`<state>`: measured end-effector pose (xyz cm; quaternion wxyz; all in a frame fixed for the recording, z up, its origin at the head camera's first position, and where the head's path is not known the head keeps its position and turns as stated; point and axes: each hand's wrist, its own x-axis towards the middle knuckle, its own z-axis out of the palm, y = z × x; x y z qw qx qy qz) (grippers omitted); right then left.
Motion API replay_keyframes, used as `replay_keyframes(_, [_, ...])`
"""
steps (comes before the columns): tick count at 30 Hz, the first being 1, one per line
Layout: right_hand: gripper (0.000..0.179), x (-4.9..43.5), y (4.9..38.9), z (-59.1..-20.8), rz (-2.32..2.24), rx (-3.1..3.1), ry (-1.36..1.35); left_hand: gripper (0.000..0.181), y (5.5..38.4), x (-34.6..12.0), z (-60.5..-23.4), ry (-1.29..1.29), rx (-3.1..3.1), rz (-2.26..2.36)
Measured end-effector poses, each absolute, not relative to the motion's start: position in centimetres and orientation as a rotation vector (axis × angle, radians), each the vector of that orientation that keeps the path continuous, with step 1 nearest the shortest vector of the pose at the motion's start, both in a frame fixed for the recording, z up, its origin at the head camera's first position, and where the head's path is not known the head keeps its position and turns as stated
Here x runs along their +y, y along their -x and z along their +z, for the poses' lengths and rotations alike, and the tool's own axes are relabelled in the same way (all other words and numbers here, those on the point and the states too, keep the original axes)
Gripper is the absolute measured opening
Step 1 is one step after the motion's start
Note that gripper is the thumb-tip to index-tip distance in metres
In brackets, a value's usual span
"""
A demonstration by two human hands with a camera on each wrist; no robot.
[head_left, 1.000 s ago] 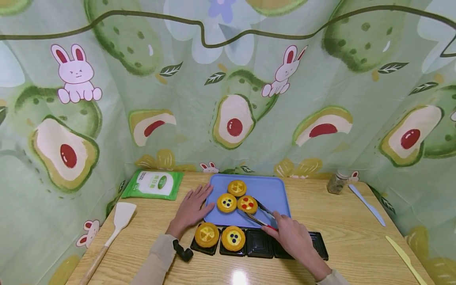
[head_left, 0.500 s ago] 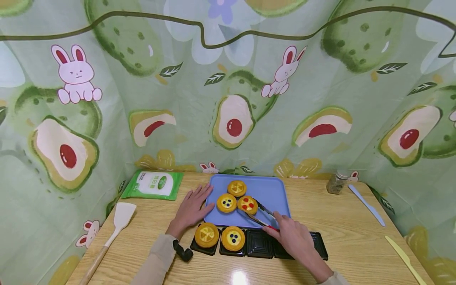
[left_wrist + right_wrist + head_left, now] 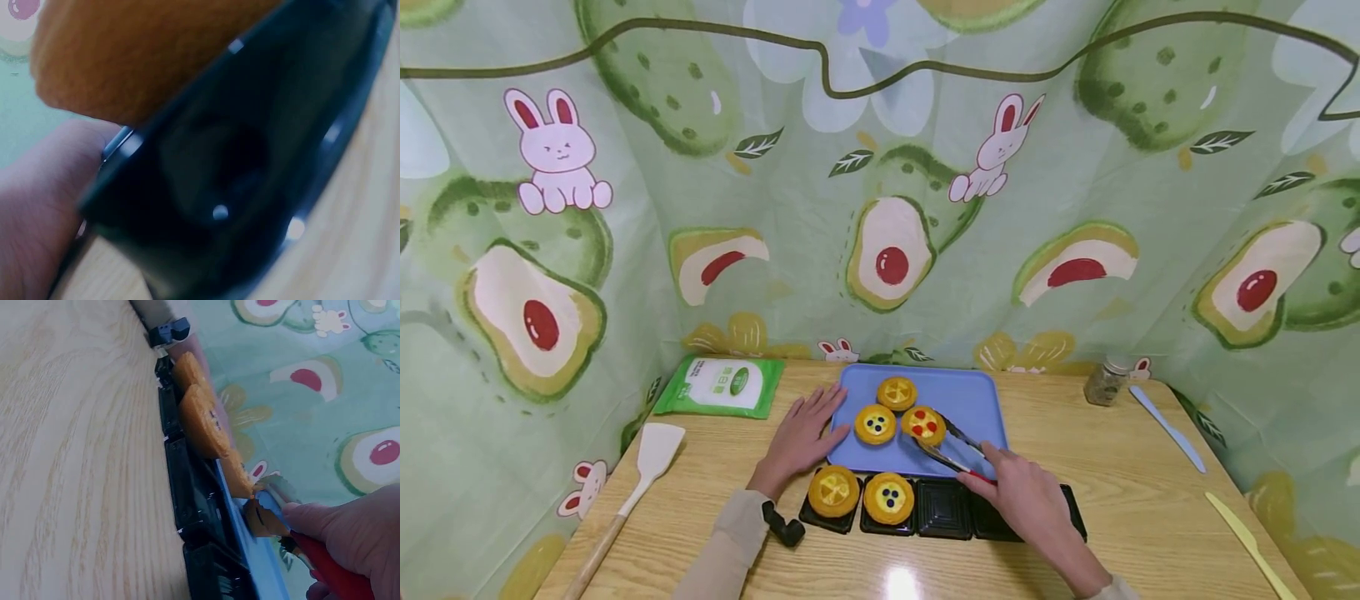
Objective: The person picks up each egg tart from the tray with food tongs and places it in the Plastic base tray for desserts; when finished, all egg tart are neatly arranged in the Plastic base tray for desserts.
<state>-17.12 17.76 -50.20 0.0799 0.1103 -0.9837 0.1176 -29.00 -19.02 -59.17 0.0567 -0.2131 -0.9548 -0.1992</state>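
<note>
My right hand (image 3: 1028,493) grips red-handled tongs (image 3: 958,467). Their tips stand on either side of a tart with red toppings (image 3: 923,426), over the blue tray (image 3: 970,408). Whether that tart is off the tray I cannot tell. Beside it on the tray lie a tart with dark berries (image 3: 875,425) and a tart with yellow pieces (image 3: 897,393). My left hand (image 3: 801,437) rests with fingers extended at the tray's left edge. Nearer me, a yellow-topped tart (image 3: 833,492) and another berry tart (image 3: 888,498) sit in black holders; a bare black holder (image 3: 944,510) follows to the right.
A white spatula (image 3: 655,454) and a green packet (image 3: 722,387) lie at the left. At the right are a small jar (image 3: 1105,383), a blue knife (image 3: 1167,427) and a yellow knife (image 3: 1247,542). A patterned curtain (image 3: 805,275) hangs behind the table.
The red-topped tart and the tongs have shifted slightly right, away from the berry tart on the tray. My left hand has stayed in place.
</note>
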Motion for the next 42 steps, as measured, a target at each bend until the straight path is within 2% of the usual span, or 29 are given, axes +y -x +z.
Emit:
replay_keyframes(8, [0.045, 18.2, 15.6, -48.9, 0.396, -2.967, -0.298, 0.071, 28.6, -18.9, -59.2, 0.652, -2.875, -0.625])
replay_keyframes(22, [0.064, 19.3, 12.7, -47.1, 0.392, -3.016, -0.288, 0.071, 28.6, -19.0, -59.4, 0.655, -2.899, -0.675])
replay_keyframes(42, [0.053, 20.6, 9.4, -47.6, 0.369, -3.139, -0.237, 0.068, 28.0, -19.1, -58.6, 0.666, -2.881, -0.678])
